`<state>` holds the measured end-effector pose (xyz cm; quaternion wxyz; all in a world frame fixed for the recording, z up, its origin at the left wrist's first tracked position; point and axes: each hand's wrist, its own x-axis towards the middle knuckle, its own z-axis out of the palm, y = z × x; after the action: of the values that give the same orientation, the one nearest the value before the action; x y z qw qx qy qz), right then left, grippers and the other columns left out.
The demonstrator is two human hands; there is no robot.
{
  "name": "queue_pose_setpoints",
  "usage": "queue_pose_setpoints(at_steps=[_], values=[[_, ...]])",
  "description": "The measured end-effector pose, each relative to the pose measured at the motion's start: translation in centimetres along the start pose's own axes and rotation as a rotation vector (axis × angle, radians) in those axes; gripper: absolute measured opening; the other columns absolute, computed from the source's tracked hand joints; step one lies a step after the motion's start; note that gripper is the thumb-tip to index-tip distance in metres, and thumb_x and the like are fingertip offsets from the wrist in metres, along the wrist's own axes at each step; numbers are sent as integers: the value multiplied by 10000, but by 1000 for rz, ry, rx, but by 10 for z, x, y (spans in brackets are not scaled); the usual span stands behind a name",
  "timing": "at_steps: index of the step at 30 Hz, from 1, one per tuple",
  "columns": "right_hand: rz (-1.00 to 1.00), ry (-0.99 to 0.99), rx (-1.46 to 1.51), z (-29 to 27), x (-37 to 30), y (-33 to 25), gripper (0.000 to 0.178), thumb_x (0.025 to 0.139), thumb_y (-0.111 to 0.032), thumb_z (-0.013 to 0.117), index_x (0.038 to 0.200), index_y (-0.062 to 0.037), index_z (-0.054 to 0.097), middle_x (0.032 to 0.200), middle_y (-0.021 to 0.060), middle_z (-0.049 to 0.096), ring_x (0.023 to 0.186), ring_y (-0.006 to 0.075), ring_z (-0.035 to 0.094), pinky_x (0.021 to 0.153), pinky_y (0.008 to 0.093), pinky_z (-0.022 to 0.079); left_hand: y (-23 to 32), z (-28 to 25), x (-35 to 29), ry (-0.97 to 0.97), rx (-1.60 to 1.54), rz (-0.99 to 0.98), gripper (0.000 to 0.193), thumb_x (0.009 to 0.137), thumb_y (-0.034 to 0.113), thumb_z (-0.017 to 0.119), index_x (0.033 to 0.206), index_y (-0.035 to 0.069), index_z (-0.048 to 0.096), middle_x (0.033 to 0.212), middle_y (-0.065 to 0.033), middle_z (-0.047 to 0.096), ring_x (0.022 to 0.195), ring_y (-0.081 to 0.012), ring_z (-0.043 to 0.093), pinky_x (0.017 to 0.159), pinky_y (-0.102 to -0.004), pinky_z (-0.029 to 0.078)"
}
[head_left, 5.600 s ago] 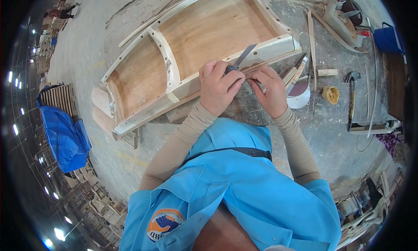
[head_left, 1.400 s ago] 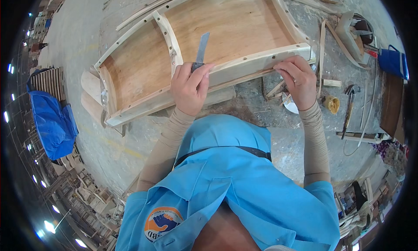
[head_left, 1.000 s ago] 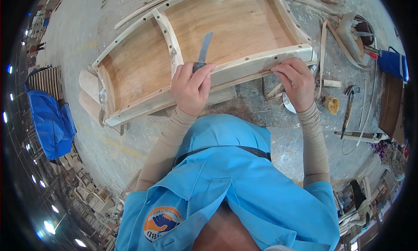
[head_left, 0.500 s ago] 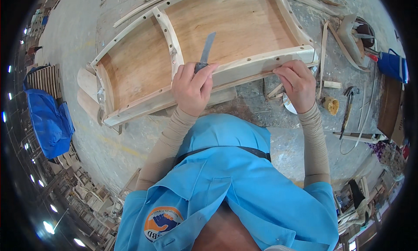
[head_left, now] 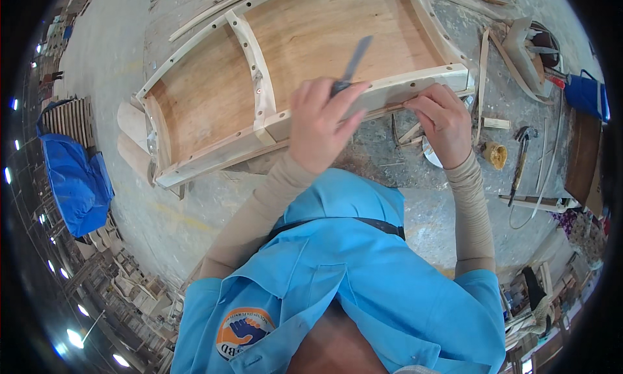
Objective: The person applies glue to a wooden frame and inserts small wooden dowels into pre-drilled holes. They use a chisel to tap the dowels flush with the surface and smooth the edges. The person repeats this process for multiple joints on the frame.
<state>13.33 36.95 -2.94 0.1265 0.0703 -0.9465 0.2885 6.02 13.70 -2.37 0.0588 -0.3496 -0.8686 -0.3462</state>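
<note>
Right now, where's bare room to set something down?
Inside the wooden frame, the smaller left compartment, between divider and end rail, is bare; a knife overhangs the larger compartment. Open floor lies between frame and blue tarp. Crowded, right of the right hand: hammer, cup, wood strips.

The left hand (head_left: 322, 126) holds a knife (head_left: 356, 59) (by the wooden frame (head_left: 378, 97)).

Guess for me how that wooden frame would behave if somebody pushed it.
The wooden frame is probably stiff, since a crosspiece braces its long rails. With a broad wood panel filling it, it may feel fairly heavy. Its wide, angular build suggests it would slide rather than roll.
</note>
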Motion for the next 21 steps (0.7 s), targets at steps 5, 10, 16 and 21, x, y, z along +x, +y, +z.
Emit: queue_pose_setpoints(at_steps=[5, 10, 16, 21], values=[[22, 26, 41, 5, -1, 4, 127, 742, -39, 742, 838, -85, 672, 850, 47, 590, 819, 261, 617, 703, 393, 511, 15, 31, 25, -78, 4, 25, 481, 744, 219, 825, 1202, 151, 696, 997, -74, 548, 948, -289, 516, 826, -392, 428], [40, 77, 85, 7, -4, 7, 128, 741, -38, 740, 834, -92, 670, 850, 44, 580, 830, 264, 618, 706, 395, 513, 10, 37, 30, -122, -3, 28, 457, 744, 225, 832, 1172, 141, 697, 963, -75, 533, 902, -282, 512, 782, -384, 435], [70, 163, 147, 16, -11, 11, 119, 730, -51, 747, 818, -82, 674, 856, 41, 574, 856, 262, 618, 722, 386, 516, 12, 35, 32, -211, -44, -41, 458, 743, 204, 846, 1167, 130, 690, 956, -46, 518, 834, -208, 486, 722, -319, 434], [83, 223, 179, 19, -13, 10, 134, 726, -43, 750, 834, -67, 673, 859, 52, 574, 864, 264, 617, 745, 380, 513, 15, 35, 35, -243, -32, -72, 457, 748, 175, 842, 1173, 128, 683, 982, -34, 535, 812, -186, 481, 722, -307, 434]])
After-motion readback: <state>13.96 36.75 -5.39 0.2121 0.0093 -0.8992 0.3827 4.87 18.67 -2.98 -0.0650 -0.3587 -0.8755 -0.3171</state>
